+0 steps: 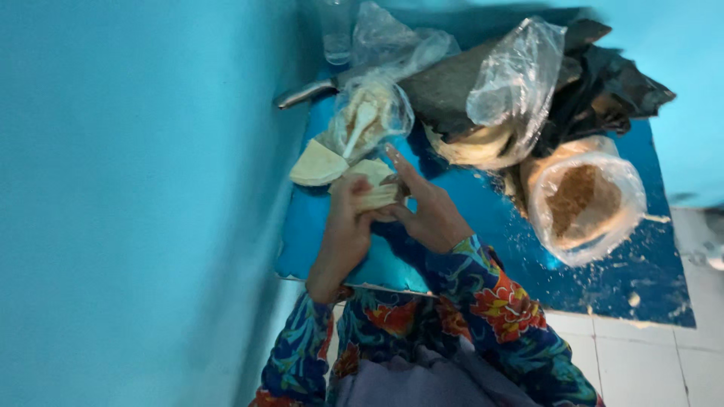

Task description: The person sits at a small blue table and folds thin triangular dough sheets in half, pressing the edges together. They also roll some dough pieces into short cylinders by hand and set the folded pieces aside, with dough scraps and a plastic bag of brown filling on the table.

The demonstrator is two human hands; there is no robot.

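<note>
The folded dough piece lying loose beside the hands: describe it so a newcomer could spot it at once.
Start at the blue mat by the turquoise wall. The folded dough piece lies at its left edge, just left of the clear bag with a white spoon. Unlike the piece in both hands, nobody touches it.

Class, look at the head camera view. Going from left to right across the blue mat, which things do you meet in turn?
Folded dough piece → dough piece held by both hands → clear bag over a stack of flat rounds → open bag of brown crumbs.
</note>
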